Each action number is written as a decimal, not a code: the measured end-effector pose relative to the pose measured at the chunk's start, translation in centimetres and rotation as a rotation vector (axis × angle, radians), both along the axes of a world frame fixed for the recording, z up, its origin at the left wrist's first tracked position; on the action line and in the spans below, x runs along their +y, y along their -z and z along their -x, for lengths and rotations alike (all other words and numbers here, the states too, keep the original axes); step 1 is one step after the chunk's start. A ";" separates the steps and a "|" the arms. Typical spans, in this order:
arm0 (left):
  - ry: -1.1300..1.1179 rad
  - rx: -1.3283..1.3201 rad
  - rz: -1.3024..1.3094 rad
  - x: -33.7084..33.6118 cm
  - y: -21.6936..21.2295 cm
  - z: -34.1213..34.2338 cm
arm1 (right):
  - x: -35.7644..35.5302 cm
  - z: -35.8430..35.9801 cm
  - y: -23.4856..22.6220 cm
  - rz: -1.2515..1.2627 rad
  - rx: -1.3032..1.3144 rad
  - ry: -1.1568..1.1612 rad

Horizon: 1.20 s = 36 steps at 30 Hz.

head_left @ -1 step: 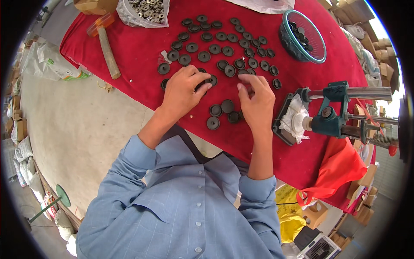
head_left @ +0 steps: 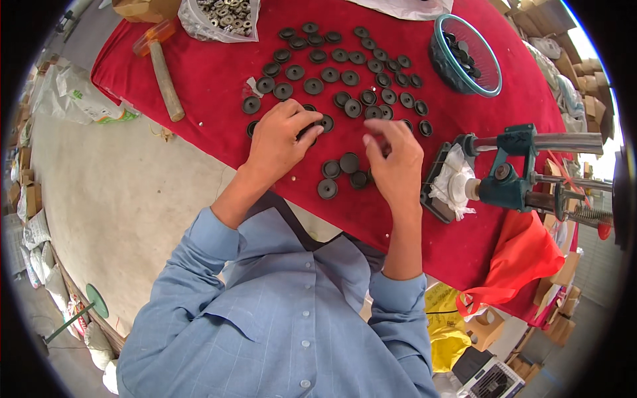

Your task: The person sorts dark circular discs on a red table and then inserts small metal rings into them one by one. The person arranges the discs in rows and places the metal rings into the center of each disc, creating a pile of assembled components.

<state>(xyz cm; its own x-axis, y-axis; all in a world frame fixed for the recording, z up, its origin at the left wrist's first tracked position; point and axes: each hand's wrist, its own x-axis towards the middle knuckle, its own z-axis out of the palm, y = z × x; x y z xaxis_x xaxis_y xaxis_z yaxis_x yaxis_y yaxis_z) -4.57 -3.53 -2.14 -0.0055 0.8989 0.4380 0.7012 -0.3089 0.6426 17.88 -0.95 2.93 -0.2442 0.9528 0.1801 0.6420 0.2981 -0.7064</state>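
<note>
Black round discs with raised rims lie scattered over the red cloth; one disc (head_left: pixel 312 87) shows its small centre hole. My left hand (head_left: pixel 280 136) is curled low over the near left of them. A dark disc edge shows between its thumb and forefinger, mostly hidden by the fingers. Just right of those fingertips lies another disc (head_left: pixel 326 123). To the right, my right hand (head_left: pixel 396 156) hovers with thumb and forefinger apart, slightly blurred, and no disc shows between the tips. A small group of discs, one of them a flat-faced disc (head_left: pixel 350 162), lies between my hands.
A green hand press (head_left: pixel 505 171) stands at the right, white wrapping on its base. Behind it is a teal basket (head_left: pixel 434 56) holding dark pieces. A mallet (head_left: pixel 166 79) and a bag of metal rings (head_left: pixel 222 18) lie far left. A red bag (head_left: pixel 521 255) hangs at the near right edge.
The right thumb and forefinger have shifted slightly left and spread a little, uncovering more of the discs behind them. My left hand looks nearly unmoved.
</note>
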 end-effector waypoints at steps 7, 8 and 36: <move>0.174 -0.080 0.101 -4.3 -1.0 -1.4 | -3.7 -1.0 1.9 -0.131 -0.218 -0.188; 0.190 -0.084 0.122 -4.7 -1.1 -1.9 | -3.6 -1.0 2.2 -0.164 -0.214 -0.191; 0.267 0.021 -0.013 -4.6 -1.2 -7.2 | -5.8 -7.8 0.6 -0.044 0.027 0.354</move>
<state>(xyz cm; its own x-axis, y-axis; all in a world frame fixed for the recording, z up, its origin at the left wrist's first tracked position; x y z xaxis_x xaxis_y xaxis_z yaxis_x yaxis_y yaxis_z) 2.67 -8.10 -0.91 0.2400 0.8619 0.4467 0.6069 -0.4924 0.6239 25.72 -6.73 2.35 0.1050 0.9687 0.2248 0.6925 0.0910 -0.7157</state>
